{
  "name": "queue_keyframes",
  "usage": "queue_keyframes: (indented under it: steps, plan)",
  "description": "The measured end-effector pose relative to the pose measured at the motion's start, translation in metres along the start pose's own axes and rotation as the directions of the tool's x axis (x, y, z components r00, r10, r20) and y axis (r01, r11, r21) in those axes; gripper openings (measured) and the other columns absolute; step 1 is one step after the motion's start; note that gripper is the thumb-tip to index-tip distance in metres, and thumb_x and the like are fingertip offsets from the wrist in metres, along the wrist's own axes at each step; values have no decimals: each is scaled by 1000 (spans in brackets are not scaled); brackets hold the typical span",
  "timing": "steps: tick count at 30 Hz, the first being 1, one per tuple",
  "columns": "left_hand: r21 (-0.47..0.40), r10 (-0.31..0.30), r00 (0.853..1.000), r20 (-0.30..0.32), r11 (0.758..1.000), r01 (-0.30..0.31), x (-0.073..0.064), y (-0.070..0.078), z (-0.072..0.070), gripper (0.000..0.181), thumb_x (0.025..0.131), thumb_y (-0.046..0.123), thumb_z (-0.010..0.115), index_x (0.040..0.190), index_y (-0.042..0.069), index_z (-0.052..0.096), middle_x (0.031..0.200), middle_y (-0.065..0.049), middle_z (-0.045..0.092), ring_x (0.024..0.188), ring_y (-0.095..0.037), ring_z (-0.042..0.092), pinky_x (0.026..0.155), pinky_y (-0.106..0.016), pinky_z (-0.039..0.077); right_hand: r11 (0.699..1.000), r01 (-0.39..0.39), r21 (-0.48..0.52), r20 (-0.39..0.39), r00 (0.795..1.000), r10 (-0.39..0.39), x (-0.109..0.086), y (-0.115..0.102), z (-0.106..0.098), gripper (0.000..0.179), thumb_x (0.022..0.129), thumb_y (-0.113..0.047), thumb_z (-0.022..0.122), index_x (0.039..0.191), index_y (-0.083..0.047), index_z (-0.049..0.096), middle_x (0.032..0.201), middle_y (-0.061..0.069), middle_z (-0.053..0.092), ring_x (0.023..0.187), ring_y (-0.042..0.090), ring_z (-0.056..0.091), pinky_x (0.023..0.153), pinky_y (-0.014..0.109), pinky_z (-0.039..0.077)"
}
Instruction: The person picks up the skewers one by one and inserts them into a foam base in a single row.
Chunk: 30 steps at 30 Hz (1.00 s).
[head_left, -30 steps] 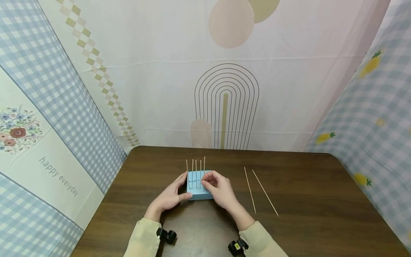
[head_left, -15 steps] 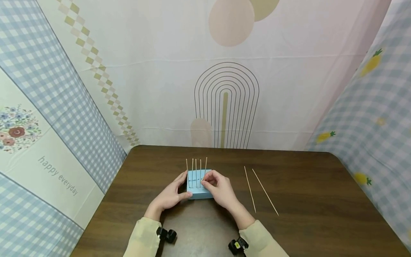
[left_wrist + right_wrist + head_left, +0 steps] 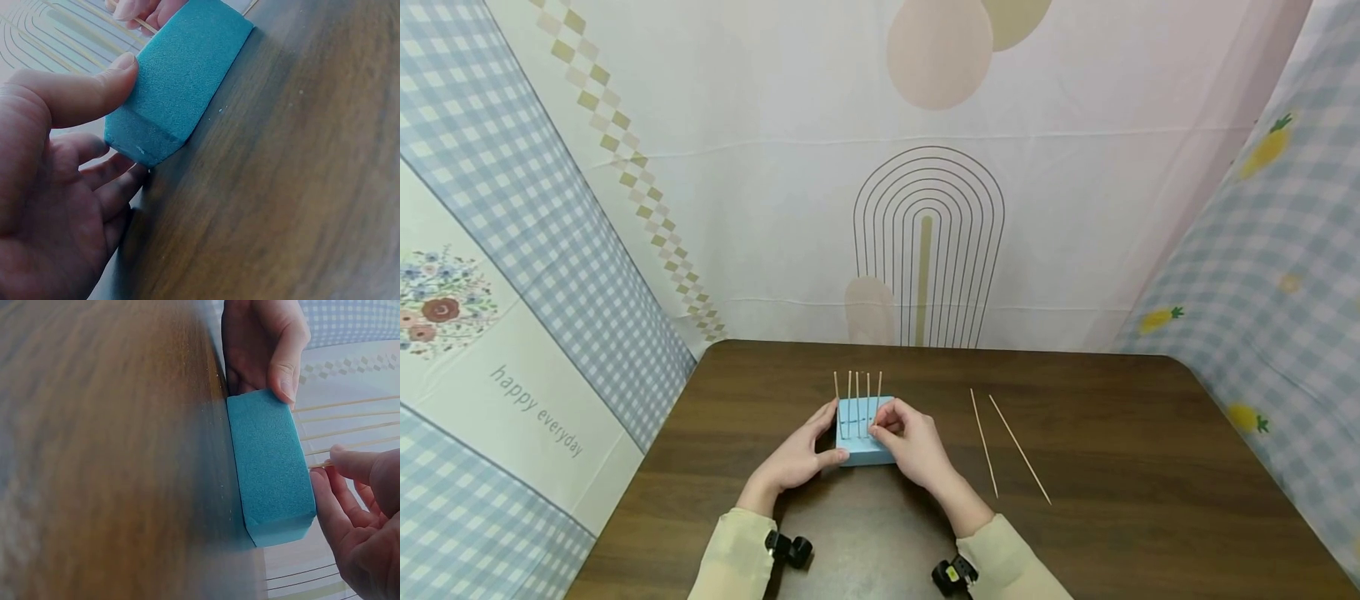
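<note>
A light-blue foam block (image 3: 868, 457) sits on the table. Several thin wooden sticks (image 3: 857, 387) stand upright in its top, in a row toward the left. My left hand (image 3: 799, 457) grips the block's left end; in the left wrist view its thumb (image 3: 94, 94) lies at the upper edge and the fingers are against the end face. My right hand (image 3: 917, 443) pinches another stick (image 3: 880, 385) low down between thumb and fingertips, near the block's right side. In the right wrist view, this stick (image 3: 317, 465) meets the block's top edge; its lower tip is hidden.
Two loose wooden sticks (image 3: 983, 442) lie on the brown wooden table (image 3: 1120, 467) to the right of my right hand. A patterned cloth (image 3: 775, 208) hangs behind the table. Each wrist carries a small black camera (image 3: 790, 550).
The stick in my right hand has tilted slightly to the right, and its top is a little lower than before. My left hand stays on the block, which has hardly moved.
</note>
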<state>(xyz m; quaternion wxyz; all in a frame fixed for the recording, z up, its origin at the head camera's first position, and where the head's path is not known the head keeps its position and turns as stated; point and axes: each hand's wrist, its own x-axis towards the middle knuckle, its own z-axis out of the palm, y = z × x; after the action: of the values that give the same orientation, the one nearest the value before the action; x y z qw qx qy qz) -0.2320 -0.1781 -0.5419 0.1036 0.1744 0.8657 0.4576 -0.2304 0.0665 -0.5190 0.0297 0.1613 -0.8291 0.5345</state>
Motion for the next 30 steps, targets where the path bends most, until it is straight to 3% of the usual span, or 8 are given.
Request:
queue_keyframes:
  steps: [30]
  plan:
    - [15,-1,1000,1,1000,1,0,0,0,94,102,34,76,171,5,19,177,-17,16,162,-36,19,125,-60,23,997,9,-80,2,1000,-9,2,-3,2,14,98,-8,80,96,-13,67,88,-5,68,85,12,66,77,27,54]
